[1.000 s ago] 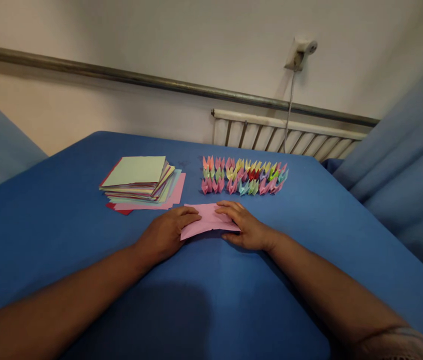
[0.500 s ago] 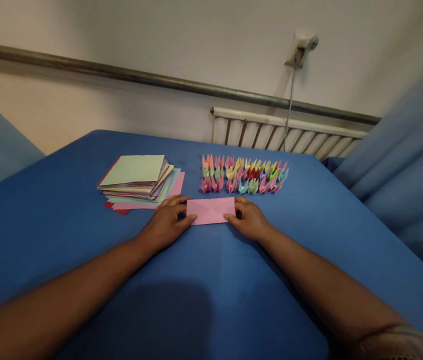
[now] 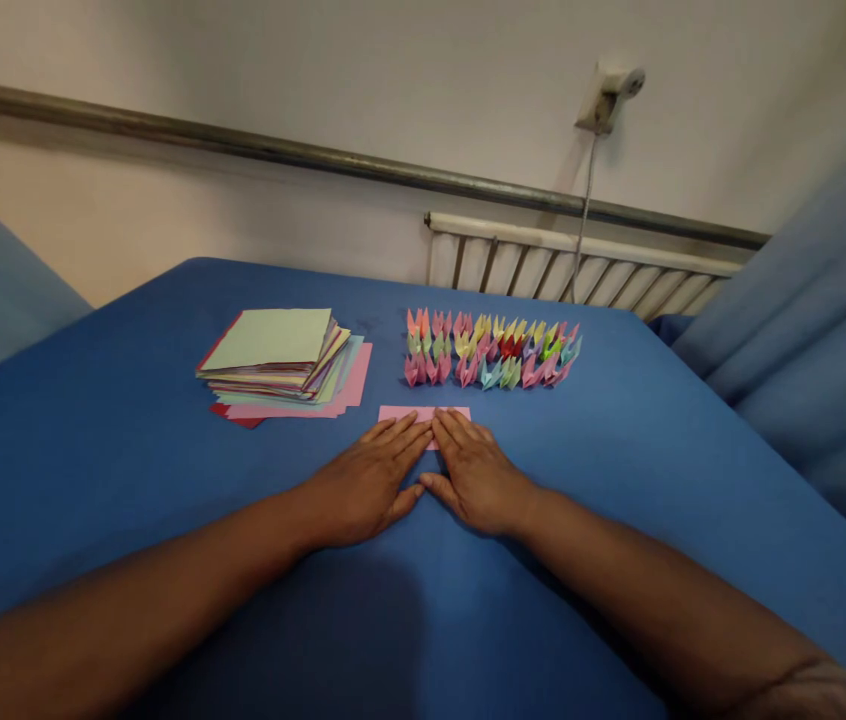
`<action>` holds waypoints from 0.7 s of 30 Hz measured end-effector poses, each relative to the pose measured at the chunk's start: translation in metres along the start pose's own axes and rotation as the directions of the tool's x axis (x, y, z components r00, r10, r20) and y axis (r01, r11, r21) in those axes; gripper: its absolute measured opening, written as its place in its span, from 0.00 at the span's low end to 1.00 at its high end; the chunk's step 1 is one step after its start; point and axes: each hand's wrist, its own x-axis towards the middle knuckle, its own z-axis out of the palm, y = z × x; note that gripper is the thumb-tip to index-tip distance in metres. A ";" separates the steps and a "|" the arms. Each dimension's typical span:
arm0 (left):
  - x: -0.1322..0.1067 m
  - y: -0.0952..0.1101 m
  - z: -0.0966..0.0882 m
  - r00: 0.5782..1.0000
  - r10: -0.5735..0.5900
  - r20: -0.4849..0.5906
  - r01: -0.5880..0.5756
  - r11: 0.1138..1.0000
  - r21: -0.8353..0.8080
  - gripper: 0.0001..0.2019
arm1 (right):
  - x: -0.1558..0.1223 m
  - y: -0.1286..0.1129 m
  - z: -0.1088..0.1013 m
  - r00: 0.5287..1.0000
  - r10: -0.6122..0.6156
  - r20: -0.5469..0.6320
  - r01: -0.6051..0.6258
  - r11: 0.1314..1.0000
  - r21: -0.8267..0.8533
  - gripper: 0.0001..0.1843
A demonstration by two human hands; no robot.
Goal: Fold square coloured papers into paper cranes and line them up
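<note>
Paper (image 3: 397, 411) of pink colour is laid flat on the blue cloth (image 3: 130, 450), nearer to the person than the stack of coloured sheets (image 3: 269, 340) and the rows of small folded figures (image 3: 511, 346). It is covered in large part by the left hand (image 3: 374, 485) and the right hand (image 3: 479, 480), both open, with palms down and fingers stretched; nothing is gripped. The step seems to be a pressing flat. For this, pressure is best given evenly by the fingers, from the middle toward both ends, so that any crease is made sharp. The layers should be kept aligned, because a slipped edge would be pressed in crooked. The near edge is mostly hidden, so its alignment cannot be judged.
</note>
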 end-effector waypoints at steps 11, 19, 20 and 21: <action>-0.008 -0.008 -0.004 0.987 -0.150 0.058 0.148 0.988 0.051 0.44 | -0.002 0.004 -0.001 0.987 0.142 0.074 -0.132 0.983 -0.125 0.47; -0.010 -0.006 0.000 1.000 0.023 -0.012 -0.022 0.995 0.098 0.38 | -0.008 -0.018 -0.014 0.986 0.018 0.168 0.018 0.978 -0.207 0.39; -0.011 -0.004 -0.001 1.000 0.028 -0.004 -0.028 0.995 0.099 0.37 | -0.010 -0.021 -0.016 0.984 0.011 0.179 0.028 0.977 -0.212 0.38; -0.011 -0.003 -0.003 1.000 0.027 0.003 -0.027 0.995 0.101 0.36 | -0.011 -0.023 -0.017 0.983 0.011 0.184 0.030 0.975 -0.222 0.37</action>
